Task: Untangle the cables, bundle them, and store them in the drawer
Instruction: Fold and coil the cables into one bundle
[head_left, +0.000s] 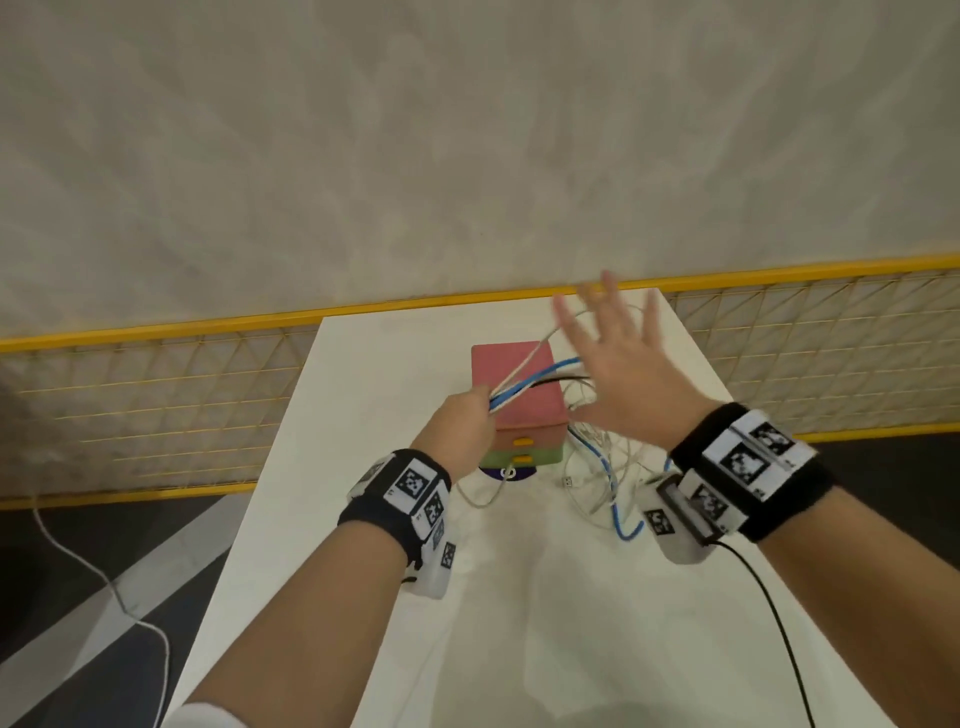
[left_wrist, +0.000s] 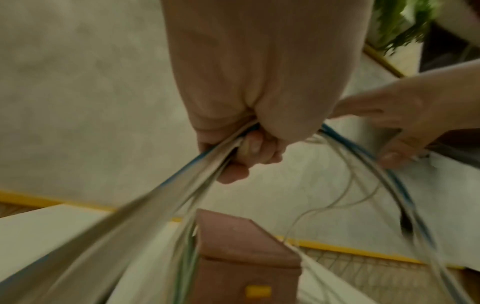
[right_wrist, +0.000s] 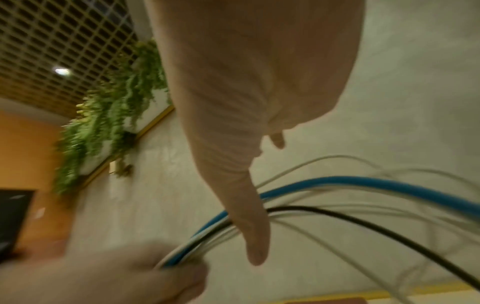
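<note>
So my left hand is fisted around a bunch of blue, white and black cables, held right over the pink-topped plastic drawer box. My right hand is just beside it, fingers spread wide, with the loops arcing under it.

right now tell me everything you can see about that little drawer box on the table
The drawer box is a small stack of drawers that looks like matte plastic: a pink top unit, a green one below, and a purple base showing at the bottom. Two yellow handles face the person; both drawers look closed. It stands upright on the white table, near its far end. The cables gripped by the left hand pass above its top, and loose cable lies on the table to its right.
</note>
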